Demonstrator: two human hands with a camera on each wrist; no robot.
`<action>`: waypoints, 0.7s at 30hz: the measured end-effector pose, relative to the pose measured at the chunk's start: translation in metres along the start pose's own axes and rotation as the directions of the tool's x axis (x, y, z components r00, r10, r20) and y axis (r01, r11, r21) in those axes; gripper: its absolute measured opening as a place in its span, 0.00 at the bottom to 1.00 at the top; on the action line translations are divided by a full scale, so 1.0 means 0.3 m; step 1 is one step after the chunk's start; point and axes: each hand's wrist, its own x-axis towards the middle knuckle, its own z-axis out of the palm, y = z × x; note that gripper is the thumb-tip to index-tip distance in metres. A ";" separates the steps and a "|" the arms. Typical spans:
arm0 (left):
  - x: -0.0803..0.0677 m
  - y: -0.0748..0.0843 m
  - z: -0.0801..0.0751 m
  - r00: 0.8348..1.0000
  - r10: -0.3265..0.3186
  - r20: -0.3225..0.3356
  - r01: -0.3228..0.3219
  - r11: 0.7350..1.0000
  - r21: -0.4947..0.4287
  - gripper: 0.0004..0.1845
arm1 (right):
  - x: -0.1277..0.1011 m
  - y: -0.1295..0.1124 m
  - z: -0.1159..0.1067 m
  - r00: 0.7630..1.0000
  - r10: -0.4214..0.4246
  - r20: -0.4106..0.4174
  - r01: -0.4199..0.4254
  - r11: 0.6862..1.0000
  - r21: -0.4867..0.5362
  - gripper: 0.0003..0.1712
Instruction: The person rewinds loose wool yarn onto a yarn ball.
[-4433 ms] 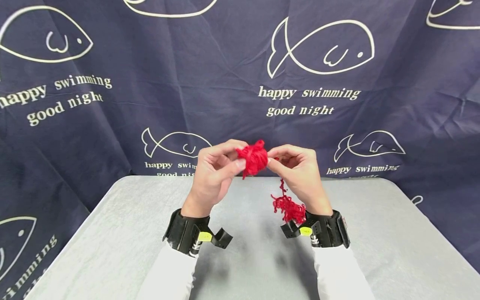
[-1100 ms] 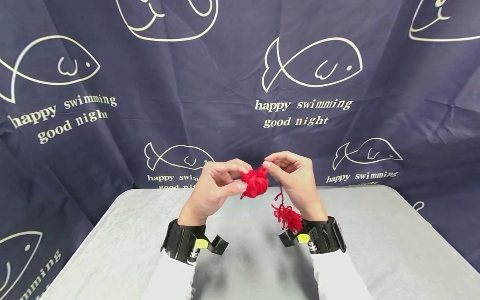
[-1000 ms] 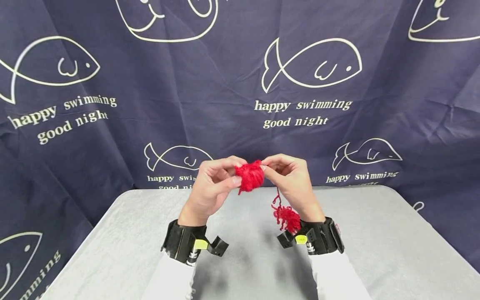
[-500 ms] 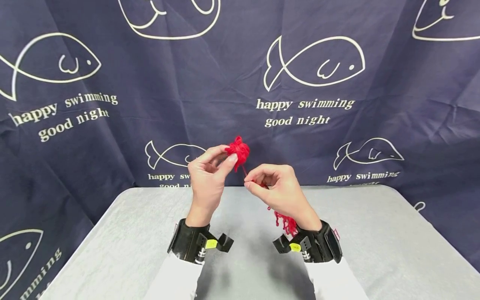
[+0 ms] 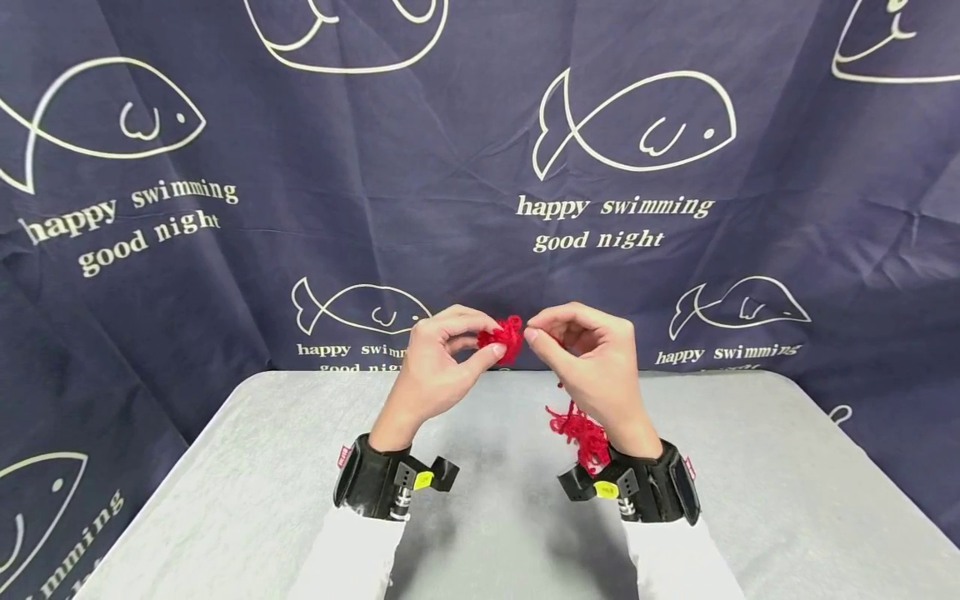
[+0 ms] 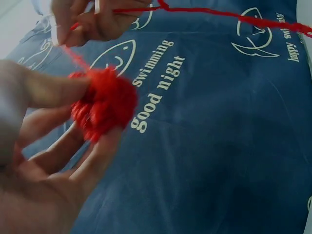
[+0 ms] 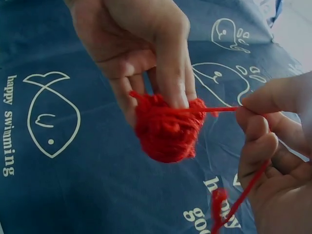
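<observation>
Left hand (image 5: 435, 367) pinches a small red yarn ball (image 5: 504, 337) between thumb and fingertips, held in the air above the far edge of the grey table (image 5: 225, 500). Right hand (image 5: 592, 358) pinches the yarn strand (image 7: 219, 109) taut just beside the ball, apparently to feed a wrap; loose yarn tangle (image 5: 581, 429) hangs by the right wrist. Both palms face inward.

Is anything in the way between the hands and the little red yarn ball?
No. The left hand already pinches the yarn ball, and the right hand pinches the strand leading from it.
</observation>
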 end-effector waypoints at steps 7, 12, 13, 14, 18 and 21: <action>-0.010 -0.048 -0.020 0.963 0.026 0.268 0.046 0.965 -0.259 0.09 | 0.002 0.021 -0.024 0.998 0.049 -0.046 -0.047 0.998 0.040 0.06; -0.012 -0.054 -0.017 0.961 0.094 0.260 0.038 0.887 -0.459 0.10 | -0.001 0.047 -0.028 0.994 0.106 -0.011 -0.105 0.993 0.055 0.07; -0.012 -0.053 -0.016 0.965 0.102 0.241 0.030 0.871 -0.490 0.10 | -0.002 0.056 -0.028 0.993 0.114 0.004 -0.114 0.991 0.064 0.07; -0.012 -0.051 -0.014 0.970 0.107 0.217 0.021 0.856 -0.517 0.09 | -0.004 0.072 -0.028 0.993 0.117 0.020 -0.118 0.990 0.073 0.07; -0.007 -0.048 -0.003 0.992 0.097 0.084 -0.025 0.789 -0.613 0.12 | -0.015 0.140 -0.022 0.987 0.127 0.102 -0.139 0.982 0.126 0.08; -0.001 -0.049 0.008 0.998 0.050 -0.032 -0.058 0.736 -0.675 0.15 | -0.020 0.152 -0.006 0.979 0.142 0.148 -0.158 0.982 0.107 0.06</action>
